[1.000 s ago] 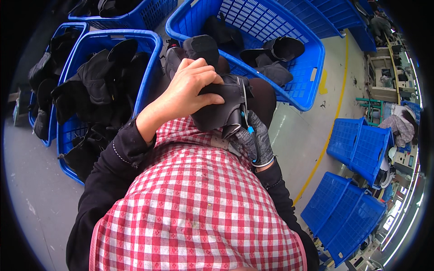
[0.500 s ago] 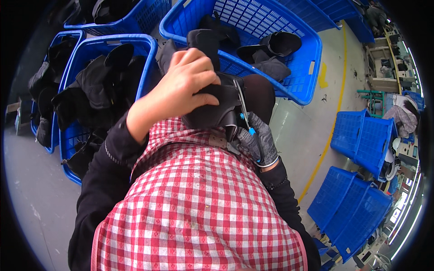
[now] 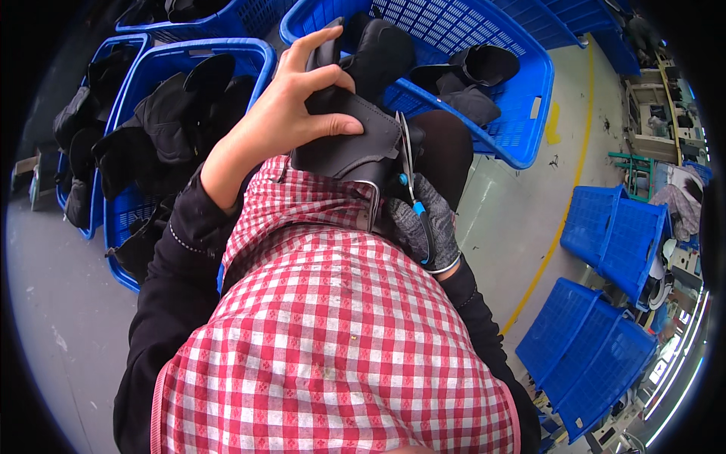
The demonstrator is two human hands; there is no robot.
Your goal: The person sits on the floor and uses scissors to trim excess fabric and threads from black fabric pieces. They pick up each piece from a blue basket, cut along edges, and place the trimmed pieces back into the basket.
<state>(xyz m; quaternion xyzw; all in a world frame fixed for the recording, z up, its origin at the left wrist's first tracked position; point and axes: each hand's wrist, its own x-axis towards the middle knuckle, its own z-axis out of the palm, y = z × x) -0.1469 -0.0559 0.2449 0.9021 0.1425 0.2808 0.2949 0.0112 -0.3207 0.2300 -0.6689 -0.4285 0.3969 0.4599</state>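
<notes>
Over my lap is a black stitched piece (image 3: 346, 153), smooth and leather-like, with the look of a shoe upper. My bare left hand (image 3: 283, 106) grips it from the left, thumb pressed on its face and the other fingers partly hidden at its far side. In a grey knitted glove, my right hand (image 3: 432, 231) holds scissors (image 3: 421, 212) with blue and black handles. Their blades point away from me along the piece's right edge; whether they touch it I cannot tell. A light-edged strip hangs from the piece's near side by the glove.
A blue basket (image 3: 538, 113) with several black pieces stands ahead of my knees. At the left, another blue basket (image 3: 261, 57) is heaped with similar pieces, with a narrower one beside it. Blue baskets (image 3: 594, 227) line the right, past a yellow floor line (image 3: 563, 227).
My left hand has turned, its fingers spreading and lifting at the far side, and the black piece has turned with it. The scissors stay in my right hand, now along the piece's edge.
</notes>
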